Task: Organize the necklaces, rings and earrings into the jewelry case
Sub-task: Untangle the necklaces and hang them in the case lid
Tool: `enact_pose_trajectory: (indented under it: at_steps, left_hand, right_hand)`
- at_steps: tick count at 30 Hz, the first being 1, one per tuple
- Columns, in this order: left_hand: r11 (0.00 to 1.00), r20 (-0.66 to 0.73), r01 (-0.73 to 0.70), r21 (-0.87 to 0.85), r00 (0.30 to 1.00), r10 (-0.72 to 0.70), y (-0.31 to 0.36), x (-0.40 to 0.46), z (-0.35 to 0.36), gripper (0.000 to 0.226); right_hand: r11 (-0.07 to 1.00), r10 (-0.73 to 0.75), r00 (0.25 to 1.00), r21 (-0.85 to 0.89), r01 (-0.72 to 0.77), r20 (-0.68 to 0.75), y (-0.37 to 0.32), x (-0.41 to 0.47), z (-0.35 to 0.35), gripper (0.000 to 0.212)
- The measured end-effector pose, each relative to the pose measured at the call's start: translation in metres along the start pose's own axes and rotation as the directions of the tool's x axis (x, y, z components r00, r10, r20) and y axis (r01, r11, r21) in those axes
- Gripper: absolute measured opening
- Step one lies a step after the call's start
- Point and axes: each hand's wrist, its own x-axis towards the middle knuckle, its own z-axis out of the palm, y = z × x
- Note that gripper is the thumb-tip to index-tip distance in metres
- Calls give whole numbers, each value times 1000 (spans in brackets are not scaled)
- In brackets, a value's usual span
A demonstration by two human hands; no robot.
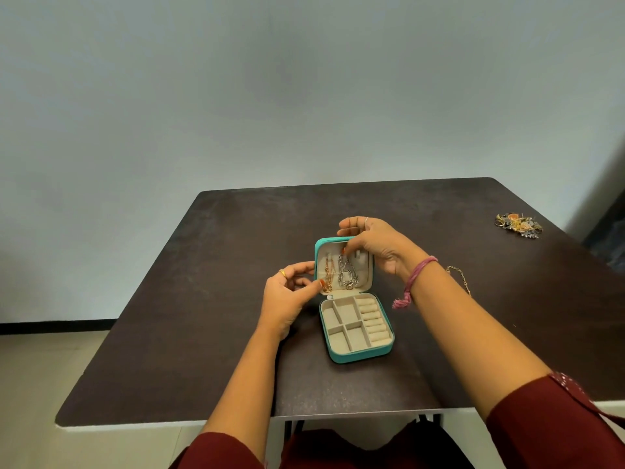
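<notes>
A teal jewelry case (358, 356) lies open mid-table, its beige tray empty and its lid (367, 265) raised. A rose-gold necklace (328, 270) and a silver chain necklace (348, 274) hang inside the lid. My right hand (375, 243) reaches over the lid's top edge and pinches the upper end of the silver chain. At the lid's left edge my left hand (287, 296) has its thumb and fingertips curled against the lower end of the rose-gold necklace. A gold chain (460, 277) lies on the table beside my right wrist.
A pile of rings and earrings (519, 225) sits near the far right edge of the dark table (209, 299). A pale wall stands behind the table, and the floor shows at the left.
</notes>
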Motion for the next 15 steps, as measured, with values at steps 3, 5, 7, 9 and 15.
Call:
enact_pose_trajectory:
  at_steps: [3,5,7,9,15]
  left_hand:
    - [1000,-2,-3,-9,1000,3,-1,0,0,30]
    - [1000,-11,-3,-12,1000,3,-1,1,1,29]
    - [1000,-31,-5,-12,1000,5,-1,1,2,27]
    - [1000,-50,-2,-27,999,0,-2,2,3,26]
    - [996,-99,17,85,995,-8,-8,7,8,25]
  right_hand:
    - [1000,-7,999,12,7,-39,2,2,4,42]
    - [999,-24,999,27,25,-40,4,3,3,42]
    - [997,-40,999,59,41,-18,8,3,0,41]
    - [992,-44,999,116,43,3,11,1,-3,40]
    - [995,-81,988,-60,74,-133,20,-11,-18,36]
